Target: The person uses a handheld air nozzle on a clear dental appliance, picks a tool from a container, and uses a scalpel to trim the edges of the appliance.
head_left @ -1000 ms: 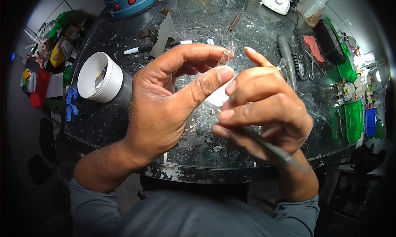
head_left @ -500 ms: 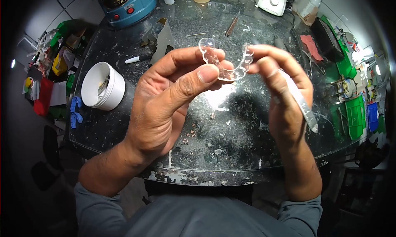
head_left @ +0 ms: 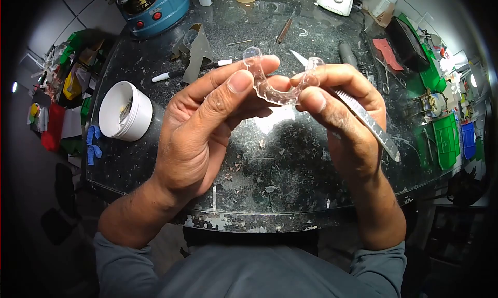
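A clear, U-shaped dental aligner (head_left: pixel 277 97) with scalloped edges is raised above the bench, its two ends pointing away from me. My left hand (head_left: pixel 193 134) pinches its left arm between thumb and fingers. On the other side, the thumb and fingers of my right hand (head_left: pixel 355 119) close on the right arm of the aligner. A metal scalpel (head_left: pixel 381 136) with ruler marks on its handle is also held in my right hand, lying across the palm. Its handle sticks out toward the lower right and its pointed blade shows beyond the fingers. Part of the scalpel is hidden by the fingers.
The dark, speckled bench (head_left: pixel 259 181) carries a white tub (head_left: pixel 140 116) at left, with blue scraps (head_left: pixel 94 145) beside it. Farther back are a marker (head_left: pixel 168 76), a grey cut sheet (head_left: pixel 198 54), a brown-handled tool (head_left: pixel 284 30), a blue machine (head_left: pixel 163 12) and scissors (head_left: pixel 386 80).
My right hand has moved left and now grips the aligner's right arm with thumb and fingers. The scalpel blade has come into sight behind the fingers. The view has shifted slightly.
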Motion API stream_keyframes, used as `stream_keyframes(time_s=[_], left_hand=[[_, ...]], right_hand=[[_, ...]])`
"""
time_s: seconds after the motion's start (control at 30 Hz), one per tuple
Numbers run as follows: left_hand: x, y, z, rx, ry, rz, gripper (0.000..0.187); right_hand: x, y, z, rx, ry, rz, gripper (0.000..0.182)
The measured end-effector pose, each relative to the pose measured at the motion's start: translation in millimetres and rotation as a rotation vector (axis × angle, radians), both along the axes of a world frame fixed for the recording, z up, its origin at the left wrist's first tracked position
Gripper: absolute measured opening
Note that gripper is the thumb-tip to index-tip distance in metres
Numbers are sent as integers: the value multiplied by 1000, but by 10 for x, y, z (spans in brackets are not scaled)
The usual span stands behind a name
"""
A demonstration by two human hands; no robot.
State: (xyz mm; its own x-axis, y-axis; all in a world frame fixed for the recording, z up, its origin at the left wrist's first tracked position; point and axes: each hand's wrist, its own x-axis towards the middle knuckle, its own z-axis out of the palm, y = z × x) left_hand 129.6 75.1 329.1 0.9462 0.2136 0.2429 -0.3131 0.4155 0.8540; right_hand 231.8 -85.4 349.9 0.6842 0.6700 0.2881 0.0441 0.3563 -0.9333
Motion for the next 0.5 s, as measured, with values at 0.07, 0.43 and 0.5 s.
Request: stream_keyframes(time_s=[0.07,0.43,0.5], left_hand=[[2,-11,10,6,9,-1,40],[-5,20,11,76,0,10,40],[-7,-44,48,92,-2,64,40]], right_hand=[[-2,-8,2,17,-20,8,19],[-38,-9,33,0,20,-9,18],[-14,3,8,22,14,-6,18]])
